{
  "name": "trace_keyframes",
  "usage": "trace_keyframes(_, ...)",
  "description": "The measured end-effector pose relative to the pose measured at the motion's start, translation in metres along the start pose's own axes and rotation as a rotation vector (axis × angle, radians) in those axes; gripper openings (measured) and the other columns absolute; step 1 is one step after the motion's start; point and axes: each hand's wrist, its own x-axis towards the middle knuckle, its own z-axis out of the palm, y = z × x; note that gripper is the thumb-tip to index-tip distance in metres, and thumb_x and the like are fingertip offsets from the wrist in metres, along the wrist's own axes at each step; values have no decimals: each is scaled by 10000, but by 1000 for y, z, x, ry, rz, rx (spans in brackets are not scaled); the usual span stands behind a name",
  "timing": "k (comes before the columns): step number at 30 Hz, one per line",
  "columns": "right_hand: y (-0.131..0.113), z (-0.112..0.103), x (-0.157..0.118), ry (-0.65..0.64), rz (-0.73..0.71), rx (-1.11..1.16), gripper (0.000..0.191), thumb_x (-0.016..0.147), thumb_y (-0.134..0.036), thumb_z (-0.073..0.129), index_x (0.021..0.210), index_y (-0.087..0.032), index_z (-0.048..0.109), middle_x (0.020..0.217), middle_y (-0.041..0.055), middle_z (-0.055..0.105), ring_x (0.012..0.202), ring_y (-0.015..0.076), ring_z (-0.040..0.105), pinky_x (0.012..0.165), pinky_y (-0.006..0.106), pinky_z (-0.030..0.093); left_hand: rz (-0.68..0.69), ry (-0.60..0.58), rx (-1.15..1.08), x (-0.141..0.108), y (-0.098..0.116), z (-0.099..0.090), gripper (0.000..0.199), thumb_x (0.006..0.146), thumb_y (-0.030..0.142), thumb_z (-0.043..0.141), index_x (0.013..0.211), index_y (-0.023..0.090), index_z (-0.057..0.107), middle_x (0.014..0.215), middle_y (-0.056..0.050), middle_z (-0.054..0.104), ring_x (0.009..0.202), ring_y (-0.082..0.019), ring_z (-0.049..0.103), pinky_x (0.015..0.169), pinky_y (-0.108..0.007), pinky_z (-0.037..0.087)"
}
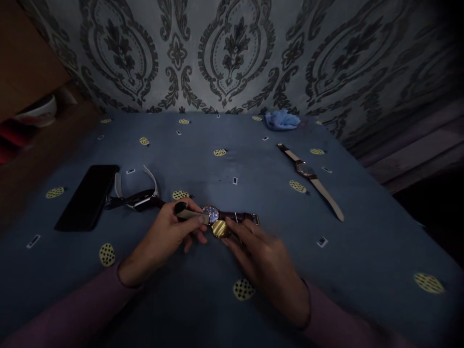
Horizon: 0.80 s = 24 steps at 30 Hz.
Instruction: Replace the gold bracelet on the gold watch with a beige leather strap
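Observation:
Both my hands are closed on a wristwatch (pixel 220 229) whose shiny gold case back is turned up toward me. My left hand (pixel 167 228) pinches its strap, beige on the side that shows, between thumb and fingers. On the other side of the case, my right hand (pixel 266 258) grips the watch at its edge; the strap there is mostly hidden by the fingers. Just behind lies a second watch with a dark dial (pixel 210 214) and a dark brown strap (pixel 241 217). Part of it is covered by my left hand and the held watch.
A black phone (pixel 87 198) lies at left, beside a white-strapped watch (pixel 155 181) and a dark, thin object overlapping it. Another watch (pixel 305 169) is stretched out at right, beige strap side up. Crumpled blue cloth or plastic (pixel 282 120) sits near the patterned wall.

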Motion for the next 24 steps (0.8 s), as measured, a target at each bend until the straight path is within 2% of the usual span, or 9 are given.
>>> trace_keyframes(6, -3, -3, 3, -68, 63, -5, 306, 1008, -353, 382, 948, -163, 614, 819, 56, 680, 595, 158, 664, 451, 242, 449, -4, 0, 47, 0, -1, 2, 125, 766, 209, 643, 797, 135, 548, 665, -18, 647, 538, -144, 669, 306, -120, 364)
trace_keyframes(12, -10, -3, 4, -36, -7, -202, 441, 1040, -389, 262, 1173, -140, 601, 858, 56, 695, 503, 138, 631, 367, 255, 340, -1, -24, 42, 1, -1, 0, 91, 791, 189, 643, 815, 117, 593, 668, -20, 650, 540, -132, 667, 313, -111, 384)
trace_keyframes(18, -14, -2, 2, -47, -26, -296, 535, 1043, -405, 202, 1039, -129, 661, 804, 54, 682, 457, 136, 612, 367, 271, 311, -28, -38, 32, 3, 2, -1, 29, 803, 128, 628, 802, 106, 610, 658, -15, 653, 520, -115, 659, 309, -100, 383)
trace_keyframes(24, -16, -5, -4, -72, 30, -226, 586, 1024, -487, 186, 1026, -144, 661, 786, 47, 670, 490, 145, 637, 374, 257, 326, -67, -67, 76, 6, 6, -1, 8, 831, 93, 593, 829, 101, 593, 624, -4, 649, 486, -109, 651, 305, -102, 380)
